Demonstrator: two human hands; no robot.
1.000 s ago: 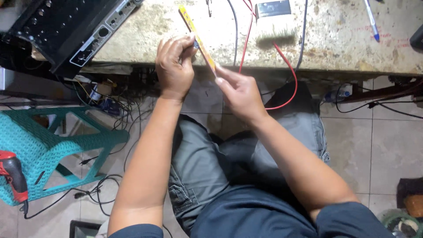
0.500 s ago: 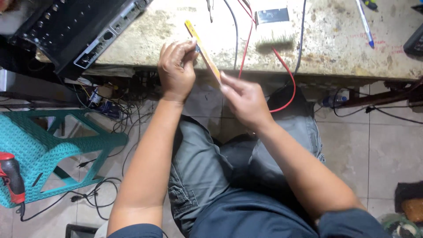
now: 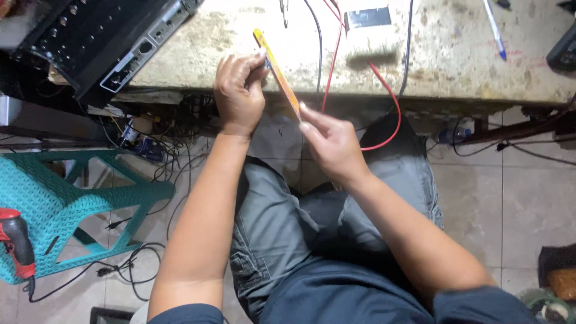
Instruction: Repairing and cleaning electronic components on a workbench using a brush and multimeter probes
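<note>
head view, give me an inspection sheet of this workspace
surface: worn, stained stone-like bench top.
job's things: thin yellow-orange strip held slanted over the bench edge.
clutter: black electronic unit at bench's left end, blue pen, small grey plate.
hands: left hand pinches the strip's upper part; right hand holds its lower end.
cables: red wire loops off the bench edge; black cable tangle below.
surroundings: teal plastic stool, red power tool, tiled floor.
</note>
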